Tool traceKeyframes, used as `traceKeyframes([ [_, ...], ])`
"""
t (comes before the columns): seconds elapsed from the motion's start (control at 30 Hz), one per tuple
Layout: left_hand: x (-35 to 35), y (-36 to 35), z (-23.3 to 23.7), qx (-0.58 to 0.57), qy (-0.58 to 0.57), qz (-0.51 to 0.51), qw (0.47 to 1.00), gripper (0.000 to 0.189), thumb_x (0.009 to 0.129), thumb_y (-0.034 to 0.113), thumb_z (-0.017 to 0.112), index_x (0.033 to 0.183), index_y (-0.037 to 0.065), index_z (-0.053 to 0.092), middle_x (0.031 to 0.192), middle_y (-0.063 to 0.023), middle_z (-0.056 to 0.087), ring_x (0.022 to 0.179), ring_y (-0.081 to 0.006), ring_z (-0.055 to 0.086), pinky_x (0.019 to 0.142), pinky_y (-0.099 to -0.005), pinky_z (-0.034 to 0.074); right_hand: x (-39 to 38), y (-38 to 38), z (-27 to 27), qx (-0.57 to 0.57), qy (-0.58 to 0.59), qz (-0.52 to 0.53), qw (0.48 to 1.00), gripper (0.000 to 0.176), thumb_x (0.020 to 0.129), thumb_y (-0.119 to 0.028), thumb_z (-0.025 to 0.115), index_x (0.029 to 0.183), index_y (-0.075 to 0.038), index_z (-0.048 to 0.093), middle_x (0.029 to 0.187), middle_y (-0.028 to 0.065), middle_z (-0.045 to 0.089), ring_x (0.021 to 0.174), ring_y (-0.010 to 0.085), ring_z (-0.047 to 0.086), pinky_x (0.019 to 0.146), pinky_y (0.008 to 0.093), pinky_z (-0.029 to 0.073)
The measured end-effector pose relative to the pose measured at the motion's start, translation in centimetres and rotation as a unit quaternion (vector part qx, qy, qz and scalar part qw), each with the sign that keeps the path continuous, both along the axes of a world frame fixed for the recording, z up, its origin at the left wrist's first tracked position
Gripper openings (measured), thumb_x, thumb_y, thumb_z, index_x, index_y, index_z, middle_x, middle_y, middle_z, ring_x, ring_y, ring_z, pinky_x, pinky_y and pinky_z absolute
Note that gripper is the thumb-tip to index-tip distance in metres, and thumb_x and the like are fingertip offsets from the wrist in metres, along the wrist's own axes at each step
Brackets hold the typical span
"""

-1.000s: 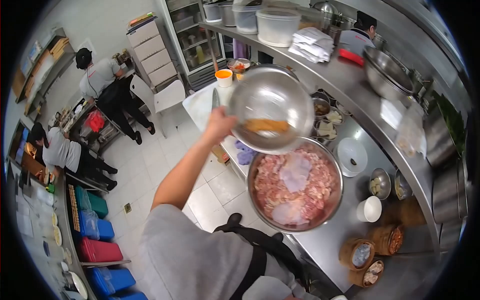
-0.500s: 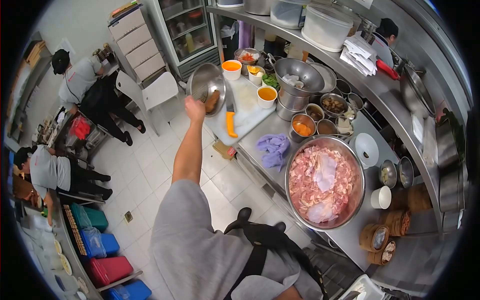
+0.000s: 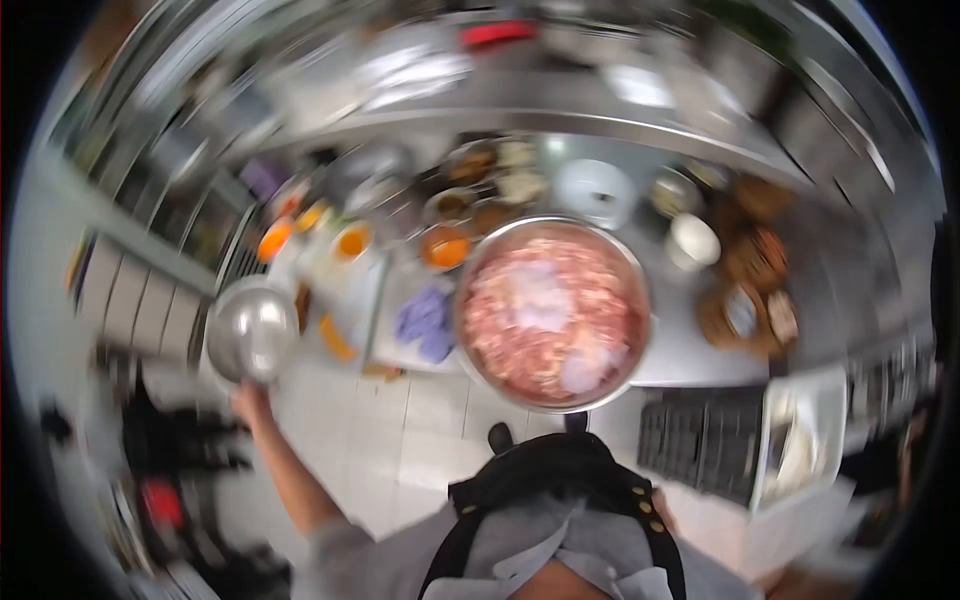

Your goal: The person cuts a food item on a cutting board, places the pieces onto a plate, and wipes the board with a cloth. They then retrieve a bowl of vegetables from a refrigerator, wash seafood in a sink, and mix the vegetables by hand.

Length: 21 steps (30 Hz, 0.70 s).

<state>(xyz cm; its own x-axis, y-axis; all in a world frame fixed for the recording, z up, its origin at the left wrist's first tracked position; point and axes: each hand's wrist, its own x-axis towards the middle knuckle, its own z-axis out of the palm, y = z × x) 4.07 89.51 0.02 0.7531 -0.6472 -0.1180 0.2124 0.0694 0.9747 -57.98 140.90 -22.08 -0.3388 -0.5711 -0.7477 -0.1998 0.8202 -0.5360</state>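
Observation:
My left hand (image 3: 250, 400), blurred by motion, is closed at the near rim of a round metal bowl (image 3: 253, 335). The bowl is beside the left edge of a white cutting board (image 3: 352, 300), and its inside looks shiny and bare. A small brown thing (image 3: 302, 305), too smeared to name, shows just right of the bowl. On the board lies a knife with an orange handle (image 3: 337, 338). My right hand cannot be made out.
A large metal basin (image 3: 648, 315) of cut raw meat stands at the counter's front edge. A purple cloth (image 3: 425, 322), orange-filled tubs (image 3: 352, 242), a white bowl (image 3: 594, 195) and bamboo steamers (image 3: 725, 315) surround it. A black crate (image 3: 697, 450) stands at right.
My view has swung right, smearing the picture. The metal bowl has shifted left off the board's corner with my left hand at its rim. The brown patch seen within it now shows beside it.

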Motion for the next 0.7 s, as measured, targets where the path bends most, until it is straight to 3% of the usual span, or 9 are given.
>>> traceKeyframes([
  [0.03,5.0,-0.8,-5.3,0.068,-0.056,-0.116,0.989,0.012,0.074,0.001,0.054,0.082,-0.007,0.056,0.066,-0.0088,0.055,0.051,-0.0193,0.052,0.047,-0.0339,0.050,1.0,0.4,-0.3,0.012,-0.005,-0.008,1.000,0.028,0.074,0.001,0.060,0.101,0.000,0.064,0.068,0.0100,0.066,0.050,0.0133,0.060,0.044,0.0269,0.049],
  [0.23,-33.6,0.8,0.6,0.080,0.092,-0.496,0.860,0.017,0.074,-0.003,0.051,0.090,0.001,0.055,0.089,-0.0096,0.057,0.084,-0.0215,0.057,0.072,-0.0376,0.050,-0.3,-4.4,1.0,0.078,-0.056,-0.064,0.993,0.031,0.070,-0.008,0.065,0.101,-0.006,0.066,0.069,0.0110,0.067,0.055,0.0133,0.064,0.053,0.0252,0.053],
  [0.27,-40.2,-1.1,0.0,0.033,0.156,-0.526,0.836,0.012,0.075,-0.005,0.054,0.083,0.003,0.056,0.080,-0.0065,0.058,0.073,-0.0178,0.057,0.061,-0.0333,0.050,-1.1,-3.9,-1.1,0.049,-0.052,-0.071,0.995,0.033,0.068,-0.009,0.064,0.100,-0.006,0.066,0.068,0.0108,0.067,0.056,0.0149,0.065,0.056,0.0254,0.053],
  [0.43,-74.1,-11.8,-1.0,-0.033,0.132,-0.510,0.849,0.015,0.076,-0.004,0.055,0.089,0.003,0.056,0.081,-0.0100,0.057,0.067,-0.0217,0.058,0.054,-0.0337,0.050,-4.3,0.2,-8.3,-0.087,-0.172,-0.305,0.933,0.033,0.065,-0.010,0.070,0.096,0.000,0.065,0.068,0.0072,0.066,0.051,0.0120,0.058,0.049,0.0280,0.049],
  [0.5,-84.5,-14.6,-1.9,-0.049,0.187,-0.525,0.829,0.015,0.077,-0.003,0.055,0.090,0.003,0.056,0.080,-0.0102,0.058,0.067,-0.0213,0.058,0.054,-0.0332,0.050,-3.8,2.1,-10.1,-0.081,-0.006,-0.288,0.954,0.026,0.066,-0.002,0.060,0.091,-0.001,0.068,0.074,0.0092,0.067,0.062,0.0112,0.061,0.054,0.0277,0.048],
  [0.53,-88.5,-15.3,-2.8,-0.045,0.205,-0.531,0.821,0.015,0.077,-0.003,0.055,0.091,0.003,0.056,0.080,-0.0103,0.058,0.067,-0.0211,0.058,0.053,-0.0330,0.050,-4.0,2.1,-7.5,-0.081,0.005,-0.288,0.954,0.023,0.065,-0.002,0.061,0.087,0.000,0.069,0.072,0.0073,0.066,0.063,0.0106,0.059,0.054,0.0269,0.046],
  [0.57,-91.8,-15.7,-3.6,-0.042,0.219,-0.536,0.814,0.015,0.077,-0.002,0.056,0.091,0.003,0.056,0.079,-0.0104,0.058,0.066,-0.0209,0.059,0.053,-0.0328,0.050,-0.6,6.1,-18.5,-0.112,-0.070,-0.408,0.903,0.020,0.065,-0.002,0.062,0.084,0.000,0.068,0.068,0.0049,0.064,0.062,0.0117,0.058,0.054,0.0269,0.046],
  [0.6,-94.8,-15.9,-4.3,-0.037,0.231,-0.539,0.809,0.015,0.077,-0.002,0.056,0.092,0.003,0.056,0.079,-0.0105,0.059,0.066,-0.0206,0.059,0.053,-0.0325,0.050,-0.1,7.8,-19.5,-0.097,-0.133,-0.432,0.887,0.028,0.065,-0.001,0.066,0.093,0.000,0.066,0.074,0.0041,0.063,0.064,0.0114,0.057,0.056,0.0244,0.045],
  [0.7,-100.0,-14.9,-6.7,-0.021,0.258,-0.563,0.785,0.015,0.078,-0.001,0.057,0.093,0.003,0.056,0.078,-0.0108,0.059,0.066,-0.0200,0.060,0.052,-0.0318,0.050,-1.4,9.2,-14.8,0.007,-0.122,-0.428,0.896,0.029,0.067,-0.003,0.066,0.095,0.000,0.065,0.076,0.0042,0.063,0.065,0.0114,0.058,0.057,0.0242,0.045],
])
